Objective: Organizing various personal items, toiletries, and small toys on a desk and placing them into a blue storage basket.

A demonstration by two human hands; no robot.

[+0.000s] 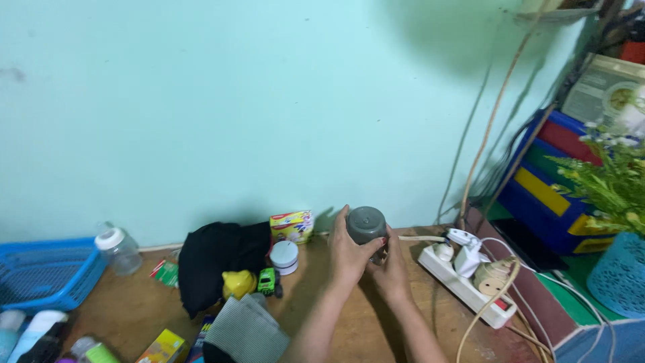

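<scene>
Both forearms reach forward — left hand and right hand cupped together, fingers curled.

The hands cover the lower body of the grey-lidded jar. The blue basket at left and the bottles near it are cut off by the frame edge.

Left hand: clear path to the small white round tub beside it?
Probably yes. The small white round tub sits just left of the left hand, with bare wooden tabletop between; but both hands are holding the grey-lidded jar.
</scene>
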